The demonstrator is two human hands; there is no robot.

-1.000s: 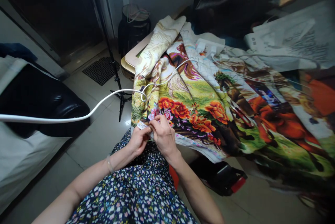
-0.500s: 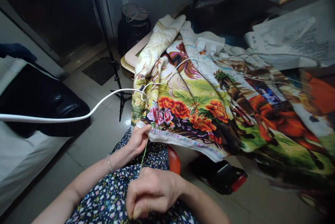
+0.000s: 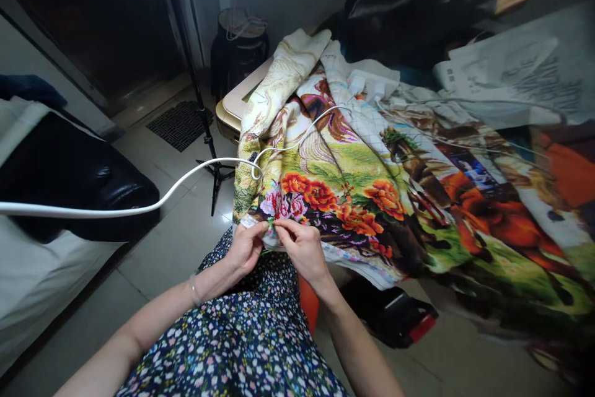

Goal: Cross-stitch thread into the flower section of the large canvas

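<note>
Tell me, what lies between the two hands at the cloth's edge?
In the head view, only a short green thread and the cloth's pale border show between the left hand and right hand; their fingertips nearly meet.

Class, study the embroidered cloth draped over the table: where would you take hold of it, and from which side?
Grip the embroidered cloth at its near hanging hem, coming from the lap side. That edge droops free off the table, thin enough to pinch, and the left hand and right hand meet there.
</note>
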